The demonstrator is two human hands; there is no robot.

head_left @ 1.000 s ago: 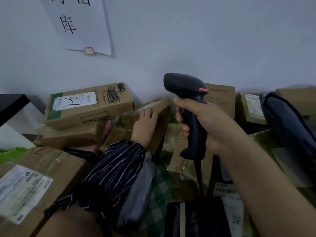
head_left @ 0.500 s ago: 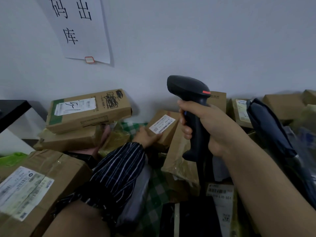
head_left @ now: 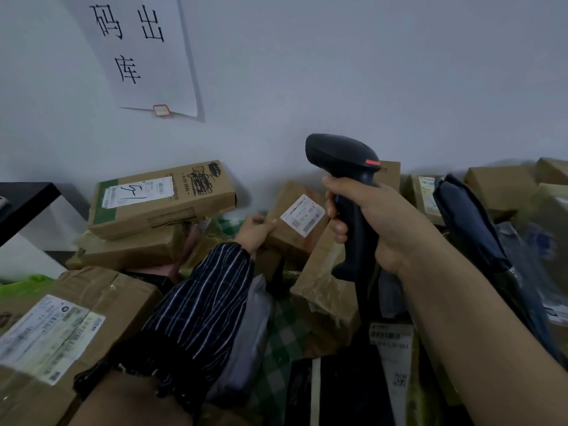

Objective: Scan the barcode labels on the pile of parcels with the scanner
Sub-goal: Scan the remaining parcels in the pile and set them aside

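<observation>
The right hand, forearm raised, is wrapped around the handle of the one scanner, held upright. One small parcel, its single label facing up, is gripped by the left hand amid the pile.

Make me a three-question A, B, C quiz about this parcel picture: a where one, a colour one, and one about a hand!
1. Where is the paper sign? A. on a parcel B. on the wall C. on the floor
2. What colour is the scanner? A. white B. yellow C. black
3. What is the left hand doing? A. gripping a small box B. waving C. holding a pen
Answers: B, it hangs on the wall; C, its body is black; A, fingers curl round the box.
</observation>
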